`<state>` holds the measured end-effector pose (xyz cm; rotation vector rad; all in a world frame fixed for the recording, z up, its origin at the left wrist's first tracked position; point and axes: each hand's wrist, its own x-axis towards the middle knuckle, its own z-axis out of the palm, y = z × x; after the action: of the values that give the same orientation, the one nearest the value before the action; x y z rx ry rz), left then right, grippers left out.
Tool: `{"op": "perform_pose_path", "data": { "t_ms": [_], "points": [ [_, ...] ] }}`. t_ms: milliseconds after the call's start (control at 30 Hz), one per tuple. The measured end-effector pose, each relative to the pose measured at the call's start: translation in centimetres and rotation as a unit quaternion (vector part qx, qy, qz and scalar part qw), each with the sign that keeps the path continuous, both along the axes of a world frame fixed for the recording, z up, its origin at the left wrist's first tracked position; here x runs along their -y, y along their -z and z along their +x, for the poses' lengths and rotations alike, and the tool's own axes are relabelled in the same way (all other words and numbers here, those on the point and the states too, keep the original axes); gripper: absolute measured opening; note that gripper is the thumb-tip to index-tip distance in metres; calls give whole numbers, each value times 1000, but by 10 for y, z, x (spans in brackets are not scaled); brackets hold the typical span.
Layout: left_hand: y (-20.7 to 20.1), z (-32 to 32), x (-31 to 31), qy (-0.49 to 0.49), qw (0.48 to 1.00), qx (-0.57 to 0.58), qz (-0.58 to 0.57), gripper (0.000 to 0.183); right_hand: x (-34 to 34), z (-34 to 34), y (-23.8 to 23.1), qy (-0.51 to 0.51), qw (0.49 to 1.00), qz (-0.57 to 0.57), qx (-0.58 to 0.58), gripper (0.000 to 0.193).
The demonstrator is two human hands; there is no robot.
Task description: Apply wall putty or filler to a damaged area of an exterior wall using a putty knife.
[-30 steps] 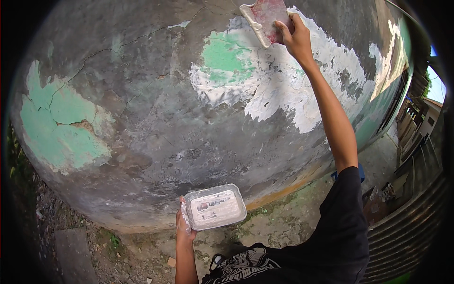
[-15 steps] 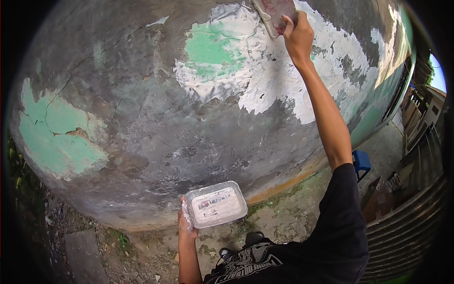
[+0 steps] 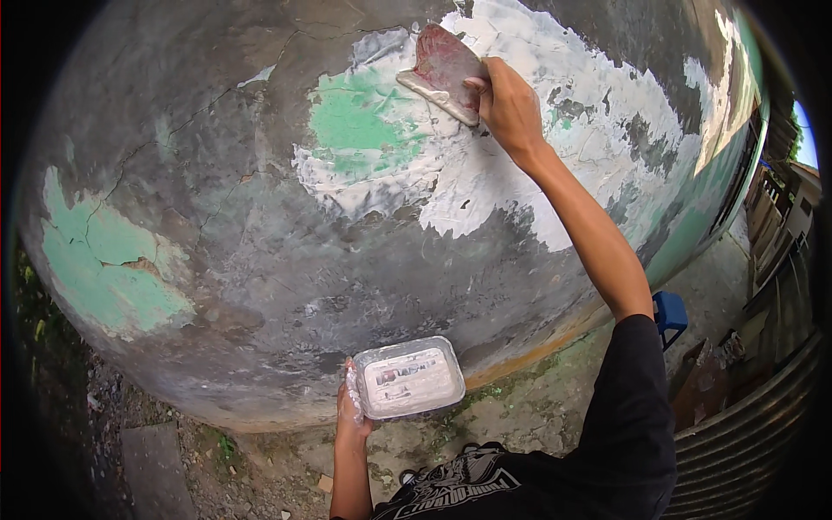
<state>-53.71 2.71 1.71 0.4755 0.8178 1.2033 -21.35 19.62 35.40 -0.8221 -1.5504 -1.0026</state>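
Observation:
Against the upper wall, my right hand [image 3: 511, 104] grips a flat scraper blade [image 3: 449, 71], greyish with reddish stains. A thick ridge of white putty lines the blade's lower left edge, which meets the wall. Around it spreads a rough white putty patch [image 3: 511, 186], with bare green paint [image 3: 360, 126] to the left of the blade. Low in front of me, my left hand [image 3: 353, 403] holds a shallow rectangular plastic tub [image 3: 458, 399] by its left side. White putty smears the tub's inside and my left fingers.
The dark grey wall [image 3: 260, 295] is cracked and carries another green patch [image 3: 113, 260] at left. A blue plastic stool [image 3: 669, 314] stands by the wall's foot at right. Corrugated sheeting [image 3: 745, 433] lies at lower right. A flat slab [image 3: 156, 468] rests on the rubble ground.
My right hand has brought the scraper down and to the left across the putty, toward the green paint. The tub in my left hand shifts slightly right in view.

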Motion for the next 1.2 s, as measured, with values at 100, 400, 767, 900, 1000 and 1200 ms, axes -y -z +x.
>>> {"op": "perform_pose_path", "data": {
  "t_ms": [100,400,767,900,1000,1200],
  "points": [
    [1,8,-4,17,1000,-2,3,55,1,24,-34,32,997,67,0,20],
    [-4,30,-12,14,1000,19,-7,53,36,20,-52,-92,995,-18,44,25],
    [17,27,-18,-2,1000,15,-22,52,6,-11,-50,26,986,14,163,25],
    [14,29,-18,13,1000,15,-11,54,5,1,-102,39,989,57,132,12],
    [5,30,-15,11,1000,8,-17,54,9,-3,-118,29,989,86,116,12],
    [12,28,-16,16,1000,14,-5,54,39,-27,-81,-57,983,9,176,18]
  ]
}}
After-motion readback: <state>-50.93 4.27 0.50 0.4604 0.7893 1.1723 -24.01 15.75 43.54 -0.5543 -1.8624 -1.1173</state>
